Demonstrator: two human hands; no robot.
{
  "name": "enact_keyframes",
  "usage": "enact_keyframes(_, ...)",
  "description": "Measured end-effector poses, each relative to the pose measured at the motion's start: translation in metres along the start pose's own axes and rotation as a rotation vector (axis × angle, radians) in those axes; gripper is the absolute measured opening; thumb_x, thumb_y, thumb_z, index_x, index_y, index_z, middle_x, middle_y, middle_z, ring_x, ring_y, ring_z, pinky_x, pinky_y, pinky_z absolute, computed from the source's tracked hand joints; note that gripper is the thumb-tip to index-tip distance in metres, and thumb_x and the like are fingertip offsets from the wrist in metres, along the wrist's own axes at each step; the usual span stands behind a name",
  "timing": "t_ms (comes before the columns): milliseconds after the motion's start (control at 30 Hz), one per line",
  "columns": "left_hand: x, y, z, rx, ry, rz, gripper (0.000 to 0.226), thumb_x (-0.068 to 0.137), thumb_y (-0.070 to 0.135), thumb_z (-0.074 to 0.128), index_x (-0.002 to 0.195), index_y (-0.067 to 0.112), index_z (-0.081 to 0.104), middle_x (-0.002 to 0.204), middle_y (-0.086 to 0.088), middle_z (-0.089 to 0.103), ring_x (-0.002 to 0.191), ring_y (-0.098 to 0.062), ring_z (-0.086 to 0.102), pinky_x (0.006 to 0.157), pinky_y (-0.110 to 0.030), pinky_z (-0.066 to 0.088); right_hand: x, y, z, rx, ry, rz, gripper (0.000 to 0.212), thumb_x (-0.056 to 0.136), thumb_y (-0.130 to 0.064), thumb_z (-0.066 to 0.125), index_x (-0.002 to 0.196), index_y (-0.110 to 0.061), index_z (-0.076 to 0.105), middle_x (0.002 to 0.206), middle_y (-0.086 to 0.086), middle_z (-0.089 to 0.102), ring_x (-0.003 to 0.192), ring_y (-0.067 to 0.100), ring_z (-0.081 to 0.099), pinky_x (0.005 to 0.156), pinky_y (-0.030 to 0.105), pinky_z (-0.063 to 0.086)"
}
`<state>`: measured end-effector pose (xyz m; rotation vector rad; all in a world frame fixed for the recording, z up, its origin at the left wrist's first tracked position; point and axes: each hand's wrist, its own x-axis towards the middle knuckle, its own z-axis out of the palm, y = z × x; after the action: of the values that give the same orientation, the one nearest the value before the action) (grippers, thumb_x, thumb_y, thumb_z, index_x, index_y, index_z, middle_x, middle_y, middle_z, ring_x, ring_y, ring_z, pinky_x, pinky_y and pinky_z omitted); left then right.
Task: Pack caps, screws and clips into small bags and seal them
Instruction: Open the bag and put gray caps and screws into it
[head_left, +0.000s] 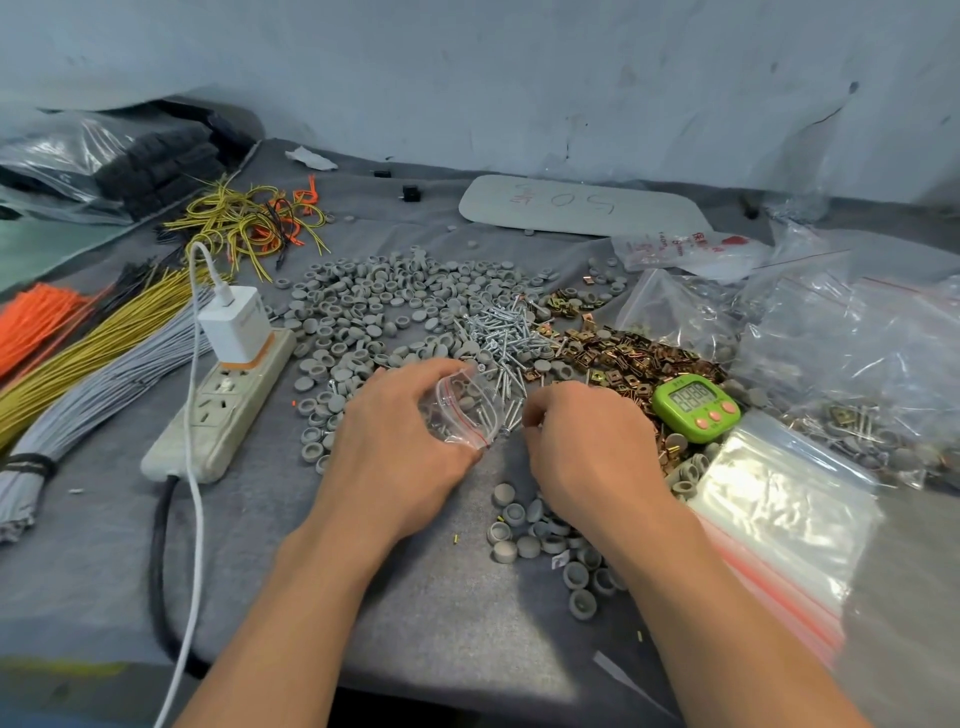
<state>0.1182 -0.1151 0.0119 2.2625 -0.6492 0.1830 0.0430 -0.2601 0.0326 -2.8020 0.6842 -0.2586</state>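
Bag (465, 410), small, clear and partly filled, is gripped in the left hand (395, 441); right hand (587, 441) curls beside the screws (501, 332) on the table (415, 597), its grasp unclear.

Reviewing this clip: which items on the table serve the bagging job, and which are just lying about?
In use: small bag gripped by the left hand; right hand by the screws; grey caps; clips; stack of empty bags.
Lying about: power strip; white charger; wire bundles; orange ties.
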Motion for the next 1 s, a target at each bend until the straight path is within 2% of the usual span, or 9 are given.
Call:
enact_keyframes(167,-0.001,0.002,-0.001,0.000,-0.024,-0.018,0.056,0.074,0.035,0.084,0.125,0.044,0.065,0.114,0.017,0.067,0.108,-0.009,0.059,0.095,-0.036,0.049,-0.001,-0.003,-0.002,0.079,0.073,0.083,0.028,0.095,-0.008,0.057,0.100,-0.030,0.075,0.081,-0.002,0.073,0.075,0.026,0.065,0.073,0.032,0.050)
enact_keyframes(267,-0.002,0.003,-0.001,0.001,-0.018,-0.013,0.055,0.075,0.036,0.084,0.126,0.044,0.065,0.115,0.018,0.067,0.109,-0.010,0.059,0.095,-0.037,0.049,-0.001,-0.002,-0.005,0.264,0.124,0.123,0.031,0.095,-0.009,0.056,0.105,-0.031,0.076,0.081,-0.003,0.076,0.076,0.025,0.072,0.082,0.037,0.059)
enact_keyframes(400,-0.002,0.002,-0.001,0.003,-0.023,-0.022,0.058,0.074,0.034,0.085,0.127,0.045,0.064,0.114,0.020,0.065,0.109,-0.009,0.057,0.093,-0.035,0.046,0.002,0.005,-0.004,0.262,0.034,0.168,0.029,0.089,-0.003,0.058,0.091,-0.028,0.073,0.076,-0.003,0.072,0.074,0.025,0.071,0.079,0.040,0.060)
enact_keyframes(533,-0.001,0.001,-0.002,-0.019,-0.015,-0.019,0.054,0.075,0.035,0.086,0.124,0.048,0.064,0.111,0.024,0.064,0.106,-0.005,0.057,0.088,-0.029,0.040,0.007,0.015,-0.002,0.327,0.061,0.210,0.025,0.093,-0.009,0.062,0.085,-0.032,0.070,0.067,-0.014,0.065,0.055,0.001,0.062,0.062,0.026,0.051)
enact_keyframes(733,-0.001,-0.001,-0.004,-0.052,-0.019,-0.034,0.052,0.075,0.033,0.084,0.122,0.046,0.066,0.113,0.023,0.066,0.109,-0.006,0.059,0.095,-0.035,0.048,0.006,0.021,-0.006,0.158,-0.025,0.175,0.026,0.091,-0.012,0.065,0.096,-0.034,0.078,0.093,0.003,0.076,0.085,0.028,0.070,0.077,0.037,0.060)
enact_keyframes(800,-0.001,-0.002,-0.004,-0.057,-0.006,-0.034,0.051,0.075,0.033,0.084,0.122,0.045,0.067,0.111,0.023,0.067,0.106,-0.006,0.059,0.090,-0.031,0.047,0.003,0.019,-0.006,0.102,-0.003,0.155,0.024,0.090,-0.014,0.066,0.096,-0.033,0.080,0.095,0.002,0.076,0.091,0.029,0.068,0.076,0.034,0.056)
enact_keyframes(867,-0.001,-0.003,-0.002,-0.041,0.009,-0.020,0.050,0.076,0.033,0.085,0.122,0.044,0.067,0.109,0.024,0.066,0.103,-0.005,0.059,0.084,-0.028,0.043,0.002,0.018,-0.004,0.100,0.062,0.119,0.012,0.093,-0.029,0.068,0.089,-0.030,0.079,0.090,-0.002,0.074,0.096,0.026,0.064,0.081,0.036,0.055)
enact_keyframes(933,-0.002,-0.002,-0.001,-0.025,0.013,-0.011,0.050,0.077,0.035,0.085,0.122,0.044,0.066,0.107,0.024,0.067,0.101,-0.005,0.058,0.083,-0.028,0.042,0.002,0.015,-0.002,0.020,0.045,0.073,0.016,0.094,-0.040,0.068,0.087,-0.028,0.076,0.091,-0.004,0.070,0.100,0.023,0.058,0.088,0.039,0.048)
enact_keyframes(1000,-0.002,-0.002,-0.001,-0.008,0.006,-0.011,0.050,0.077,0.036,0.085,0.122,0.044,0.066,0.108,0.023,0.067,0.101,-0.006,0.058,0.083,-0.029,0.042,0.003,0.012,0.002,-0.045,-0.005,0.041,0.008,0.093,-0.031,0.066,0.091,-0.026,0.073,0.095,-0.002,0.069,0.100,0.026,0.058,0.087,0.039,0.038)
